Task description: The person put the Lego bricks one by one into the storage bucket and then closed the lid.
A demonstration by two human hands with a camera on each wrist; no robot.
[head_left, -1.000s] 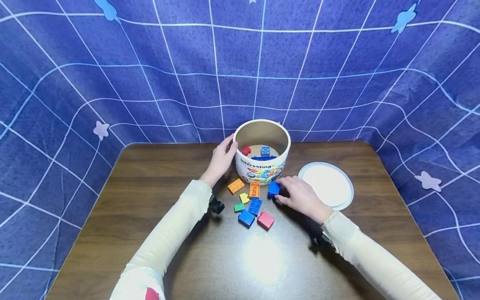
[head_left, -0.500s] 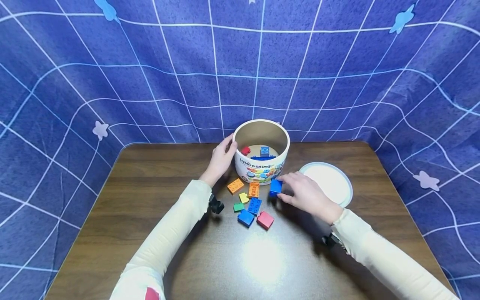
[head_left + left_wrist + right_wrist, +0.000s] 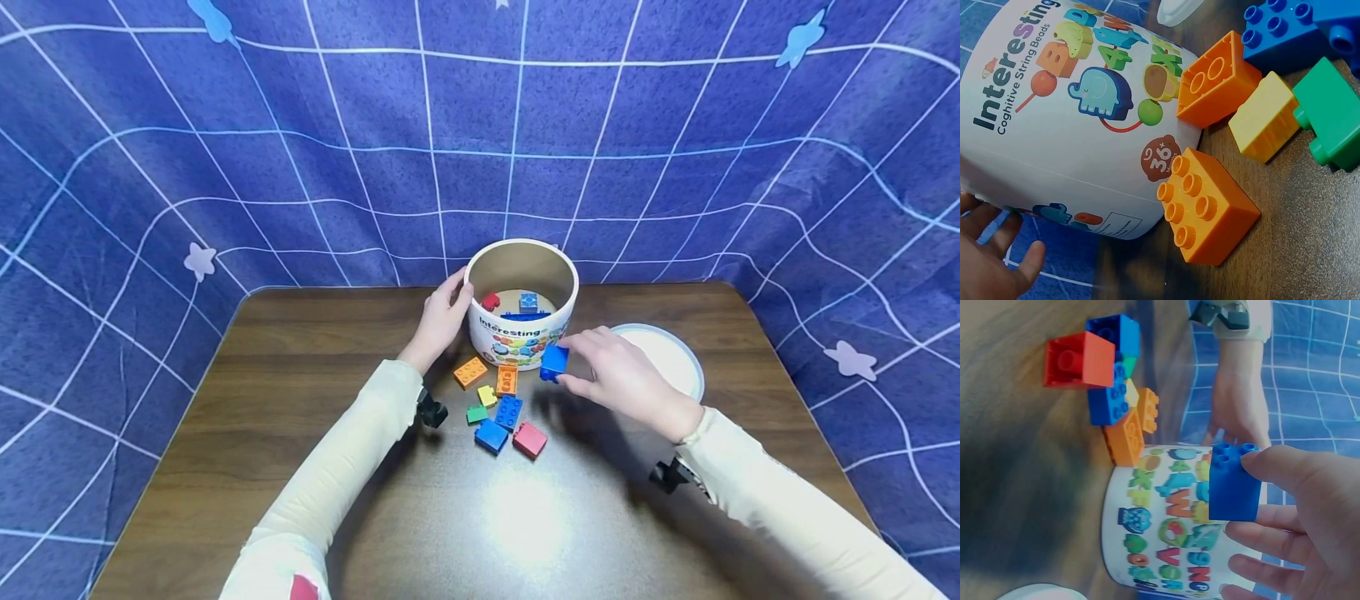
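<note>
in the head view, a blue block (image 3: 555,362) is pinched between the thumb and fingers of the right hand (image 3: 618,375), raised in front of a printed bucket (image 3: 487,337); whether the bucket's wall is touched by it cannot be told. the bucket's left side is touched at the rim by the left hand (image 3: 438,321), its fingers extended. only from here is the inside seen, where a red piece (image 3: 491,302), a pale blue block (image 3: 528,302) and a long dark blue piece (image 3: 525,317) are held. a white disc (image 3: 669,350) is partly covered by the right hand.

in the left wrist view, the small line "cognitive string beads" and a "36+" mark can be read on the wall. the left hand's fingers are seen relaxed, their tips partly hidden behind the bucket. six studs are shown on one orange brick (image 3: 1207,209), while two tubes are shown inside the hollow orange brick (image 3: 1216,78); a yellow brick (image 3: 1265,117) and a green brick (image 3: 1334,115) are set near.

in the right wrist view, the held block's studs are revealed, with the thumb pressed beside them, and a tube is shown in the red brick's (image 3: 1069,360) hollow face.
</note>
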